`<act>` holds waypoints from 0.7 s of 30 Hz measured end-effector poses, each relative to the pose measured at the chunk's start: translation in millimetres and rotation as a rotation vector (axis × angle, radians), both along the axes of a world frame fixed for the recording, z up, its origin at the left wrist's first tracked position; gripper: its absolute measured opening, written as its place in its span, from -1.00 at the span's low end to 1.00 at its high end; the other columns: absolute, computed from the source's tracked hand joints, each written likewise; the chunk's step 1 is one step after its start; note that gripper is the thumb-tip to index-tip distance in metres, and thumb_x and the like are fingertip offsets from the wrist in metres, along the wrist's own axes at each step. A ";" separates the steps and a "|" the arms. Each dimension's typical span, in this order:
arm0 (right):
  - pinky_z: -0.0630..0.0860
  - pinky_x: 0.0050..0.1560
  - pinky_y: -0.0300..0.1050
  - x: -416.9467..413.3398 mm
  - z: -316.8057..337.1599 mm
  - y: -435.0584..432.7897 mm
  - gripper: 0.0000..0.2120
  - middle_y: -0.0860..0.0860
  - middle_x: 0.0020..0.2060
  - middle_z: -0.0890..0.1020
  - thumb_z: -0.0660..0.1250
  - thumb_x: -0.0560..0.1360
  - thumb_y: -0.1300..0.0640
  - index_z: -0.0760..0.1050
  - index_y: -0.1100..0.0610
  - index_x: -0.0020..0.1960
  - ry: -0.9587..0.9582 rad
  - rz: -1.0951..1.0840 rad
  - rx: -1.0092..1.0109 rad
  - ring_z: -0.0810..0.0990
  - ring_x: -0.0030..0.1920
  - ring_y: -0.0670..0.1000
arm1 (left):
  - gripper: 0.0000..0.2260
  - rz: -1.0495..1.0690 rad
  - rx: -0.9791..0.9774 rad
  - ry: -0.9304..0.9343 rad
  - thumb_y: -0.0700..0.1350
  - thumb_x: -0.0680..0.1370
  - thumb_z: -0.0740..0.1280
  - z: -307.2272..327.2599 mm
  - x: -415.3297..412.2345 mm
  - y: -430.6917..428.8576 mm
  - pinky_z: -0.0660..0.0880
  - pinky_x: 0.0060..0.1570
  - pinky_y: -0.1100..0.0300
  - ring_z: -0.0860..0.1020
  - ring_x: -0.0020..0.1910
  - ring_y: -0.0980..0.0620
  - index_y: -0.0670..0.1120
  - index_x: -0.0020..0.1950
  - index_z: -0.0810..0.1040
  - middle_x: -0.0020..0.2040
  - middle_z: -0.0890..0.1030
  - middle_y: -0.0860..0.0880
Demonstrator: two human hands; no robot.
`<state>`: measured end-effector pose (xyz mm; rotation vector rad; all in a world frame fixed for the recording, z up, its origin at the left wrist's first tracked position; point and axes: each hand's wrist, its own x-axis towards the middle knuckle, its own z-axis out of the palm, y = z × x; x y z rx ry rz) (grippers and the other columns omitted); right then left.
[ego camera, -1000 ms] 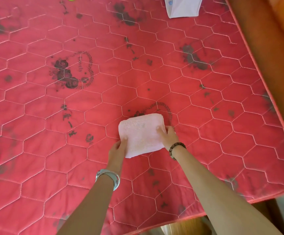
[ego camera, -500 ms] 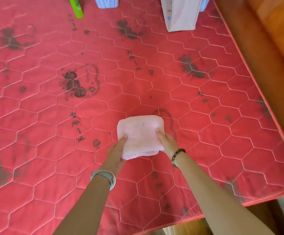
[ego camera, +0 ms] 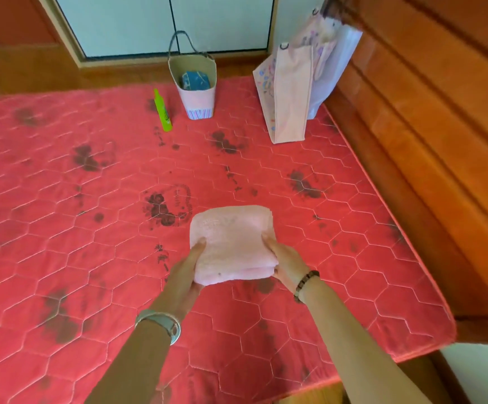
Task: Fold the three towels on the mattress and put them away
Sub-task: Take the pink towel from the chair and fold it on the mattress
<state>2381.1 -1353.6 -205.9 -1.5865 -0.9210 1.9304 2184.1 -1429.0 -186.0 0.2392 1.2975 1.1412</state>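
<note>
A pale pink towel [ego camera: 232, 243], folded into a thick square, is held just above the red quilted mattress [ego camera: 62, 228]. My left hand [ego camera: 186, 272] grips its left edge, thumb on top. My right hand [ego camera: 285, 262] grips its right edge the same way. At the far side of the mattress stands a small pink bag [ego camera: 197, 96] with a dark handle, and a blue folded cloth [ego camera: 195, 81] shows inside it. No other loose towel is in view.
A larger pink tote bag [ego camera: 290, 94] leans at the far right corner against the wooden headboard [ego camera: 426, 141]. A green bottle [ego camera: 162, 110] lies left of the small bag. Pale cabinet doors [ego camera: 164, 21] stand beyond the mattress. The mattress edge runs close to my body.
The folded towel has come up off the mattress in both hands. My head has tilted up, bringing the bags, the bottle and the cabinet into view.
</note>
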 end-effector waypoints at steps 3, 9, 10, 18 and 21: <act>0.59 0.10 0.07 -5.7 46.6 -8.0 -0.65 0.16 0.01 0.70 0.33 0.52 -0.11 0.60 0.17 0.06 -0.067 -0.022 0.098 0.67 0.02 0.15 | -0.66 -0.004 0.033 0.011 0.06 0.57 0.34 43.2 -3.7 -4.8 0.56 0.08 0.03 0.67 0.09 -0.07 -0.16 0.20 0.62 0.10 0.70 -0.14; 0.57 0.10 0.01 -16.7 140.8 -25.4 -0.82 0.04 -0.04 0.68 0.25 0.59 -0.04 0.57 0.02 -0.04 -0.081 0.004 0.265 0.64 -0.03 0.05 | -0.65 0.021 0.101 0.002 0.07 0.54 0.37 124.0 -13.0 -12.3 0.52 0.16 0.02 0.66 0.12 -0.06 -0.12 0.22 0.61 0.12 0.70 -0.11; 0.57 0.13 0.01 -18.6 154.7 -26.4 -0.83 0.05 -0.02 0.68 0.25 0.59 -0.03 0.56 0.01 -0.05 -0.075 0.008 0.287 0.65 0.00 0.05 | -0.67 0.032 0.119 0.002 0.06 0.54 0.37 136.7 -14.0 -13.5 0.52 0.14 0.02 0.67 0.09 -0.06 -0.12 0.19 0.63 0.10 0.70 -0.12; 0.55 0.19 0.14 -30.8 237.6 -34.1 -0.83 0.11 0.05 0.68 0.27 0.57 -0.07 0.57 -0.01 -0.03 -0.057 0.121 0.425 0.65 0.08 0.12 | -0.67 0.073 0.218 0.038 0.11 0.57 0.33 215.5 -24.1 -42.5 0.51 0.19 -0.01 0.67 0.10 -0.06 -0.11 0.14 0.66 0.11 0.70 -0.14; 0.57 0.16 0.13 -37.3 256.4 -38.5 -0.85 0.10 0.04 0.68 0.27 0.57 -0.06 0.56 -0.02 -0.02 -0.032 0.171 0.454 0.66 0.06 0.09 | -0.63 0.098 0.222 0.057 0.13 0.56 0.33 233.0 -30.5 -55.5 0.48 0.28 -0.04 0.66 0.13 -0.07 -0.12 0.16 0.65 0.12 0.69 -0.14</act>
